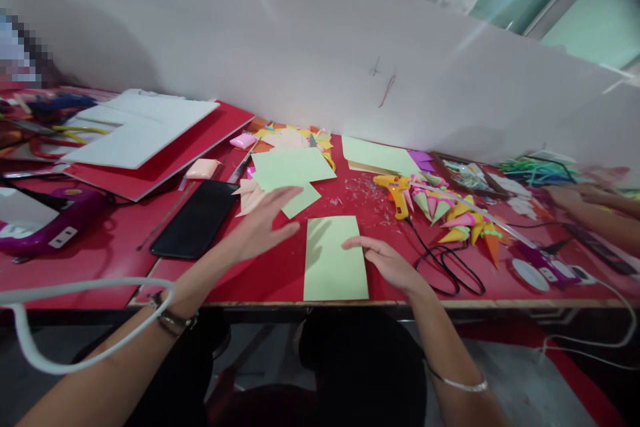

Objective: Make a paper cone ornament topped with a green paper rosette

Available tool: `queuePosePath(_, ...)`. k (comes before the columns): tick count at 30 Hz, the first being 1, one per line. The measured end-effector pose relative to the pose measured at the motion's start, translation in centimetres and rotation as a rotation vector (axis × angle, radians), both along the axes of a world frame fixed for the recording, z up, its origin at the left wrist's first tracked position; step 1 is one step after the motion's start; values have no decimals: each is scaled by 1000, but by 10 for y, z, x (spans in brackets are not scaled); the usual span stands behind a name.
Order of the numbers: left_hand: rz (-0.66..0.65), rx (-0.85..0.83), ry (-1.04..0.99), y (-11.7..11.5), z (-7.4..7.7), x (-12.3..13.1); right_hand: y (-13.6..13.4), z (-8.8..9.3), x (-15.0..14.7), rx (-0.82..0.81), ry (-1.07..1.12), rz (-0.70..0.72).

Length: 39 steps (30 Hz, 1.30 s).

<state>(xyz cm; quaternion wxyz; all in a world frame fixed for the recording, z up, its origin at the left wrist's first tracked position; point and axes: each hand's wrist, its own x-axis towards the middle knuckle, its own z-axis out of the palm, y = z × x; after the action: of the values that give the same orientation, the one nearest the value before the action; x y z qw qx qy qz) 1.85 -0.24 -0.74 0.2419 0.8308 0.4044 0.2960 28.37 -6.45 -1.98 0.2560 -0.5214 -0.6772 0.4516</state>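
One sheet (330, 270), right fingers (359, 241) touching, left (279, 203) spread

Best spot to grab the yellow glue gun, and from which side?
I'd take the handle of the yellow glue gun, coming from the near side: the slim handle juts from the body toward the table's front edge, while paper cones crowd the gun's right.
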Motion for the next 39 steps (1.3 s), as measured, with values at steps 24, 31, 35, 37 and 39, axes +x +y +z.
queuePosePath(24,-312,60,543,-15,-35,22,17,2,-5,427,-434,390)
queuePosePath(31,-252,83,520,-20,-39,26,38,-18,-28,582,-612,337)
queuePosePath(35,-242,113,503,-22,-41,29,40,-21,-33,627,-668,313)
queuePosePath(37,-238,120,509,-22,-41,29,40,-21,-35,646,-691,310)
queuePosePath(39,-235,130,519,-22,-42,29,41,-22,-36,658,-704,303)
